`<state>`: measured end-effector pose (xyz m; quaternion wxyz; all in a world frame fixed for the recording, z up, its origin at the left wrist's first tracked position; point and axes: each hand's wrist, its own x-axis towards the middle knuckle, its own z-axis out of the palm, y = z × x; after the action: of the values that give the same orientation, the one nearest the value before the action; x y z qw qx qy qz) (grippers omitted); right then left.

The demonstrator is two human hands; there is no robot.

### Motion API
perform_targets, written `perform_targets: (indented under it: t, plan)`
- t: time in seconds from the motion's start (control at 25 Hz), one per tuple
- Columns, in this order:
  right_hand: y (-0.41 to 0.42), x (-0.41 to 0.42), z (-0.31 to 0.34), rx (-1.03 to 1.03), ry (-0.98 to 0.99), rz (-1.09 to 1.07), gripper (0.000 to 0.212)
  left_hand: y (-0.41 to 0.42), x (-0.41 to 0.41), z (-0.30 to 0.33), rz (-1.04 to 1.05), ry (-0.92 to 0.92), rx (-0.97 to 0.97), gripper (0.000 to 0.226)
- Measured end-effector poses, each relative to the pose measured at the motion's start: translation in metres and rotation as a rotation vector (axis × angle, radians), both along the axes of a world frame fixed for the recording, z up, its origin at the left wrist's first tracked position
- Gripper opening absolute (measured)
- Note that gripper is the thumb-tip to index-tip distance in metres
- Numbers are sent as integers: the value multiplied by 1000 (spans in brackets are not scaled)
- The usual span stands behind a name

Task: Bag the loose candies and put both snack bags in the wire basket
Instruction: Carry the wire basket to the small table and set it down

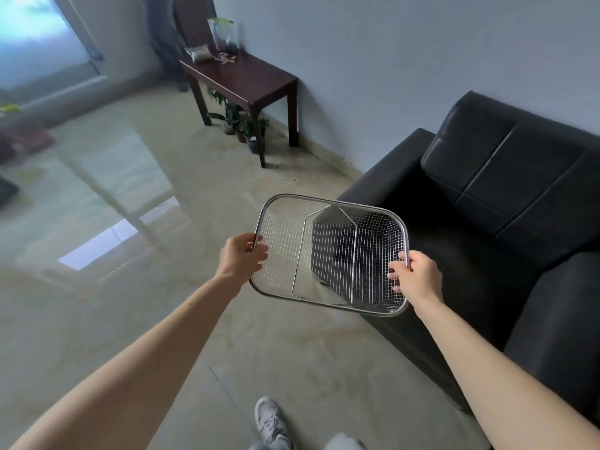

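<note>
My left hand (242,256) and right hand (417,276) clamp the wire basket (282,228) rims; sofa (506,196) right, far table (246,76) holding candies (225,58).

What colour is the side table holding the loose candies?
Dark reddish-brown side table, clearest in the head view.

Left hand (242,254) and right hand (417,276) grip opposite rims of the empty wire basket (331,203) above the floor (162,222).

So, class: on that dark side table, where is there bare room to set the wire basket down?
The near half of the side table is bare up to its front corner. The far end is crowded: a snack bag, loose candies and a glass vase. Both hands hold the wire basket.
</note>
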<state>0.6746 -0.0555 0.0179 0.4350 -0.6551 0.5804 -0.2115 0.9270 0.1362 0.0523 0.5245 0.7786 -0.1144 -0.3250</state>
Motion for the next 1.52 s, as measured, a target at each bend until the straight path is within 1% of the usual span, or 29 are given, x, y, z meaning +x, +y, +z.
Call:
perform_targets:
  t: [0.16,0.32,0.44,0.64,0.72,0.76,0.84,0.88,0.92,1.0,1.16,1.28,1.44,1.52]
  plan:
    - [-1,62,-3,16,-6,-25,12,-6,66,2,-18,1,-1,20]
    - [-13,112,-4,33,-2,-35,12,-18,117,-5,-22,4,27,23]
    - [-35,154,-5,23,9,-15,9,-39,159,-9,-28,10,24,23]
    - [-84,231,1,33,9,-23,12,-78,225,-8,11,23,13,22]
    - [-101,259,6,39,23,-3,9,-93,251,-5,22,23,3,22]
    - [-111,275,8,37,33,4,11,-102,266,-5,26,20,1,21]
    - [-124,302,10,25,57,18,23,-114,291,-5,27,16,8,19]
    - [-129,315,10,17,76,26,24,-119,303,-6,28,19,5,18]
    - [-134,330,9,9,90,33,20,-125,319,-7,29,24,1,18]
    - [-144,360,7,-3,101,32,6,-135,351,-11,25,36,-3,17]
    - [-159,425,3,-9,101,20,11,-158,424,-17,-5,22,3,17]
    - [-167,470,-1,-8,96,-11,4,-171,475,-18,-33,13,-2,16]
    - [-175,531,-5,36,63,-47,10,-187,542,-20,-54,31,11,17]
    - [-184,560,-7,36,67,-57,20,-198,572,-23,-61,42,4,17]
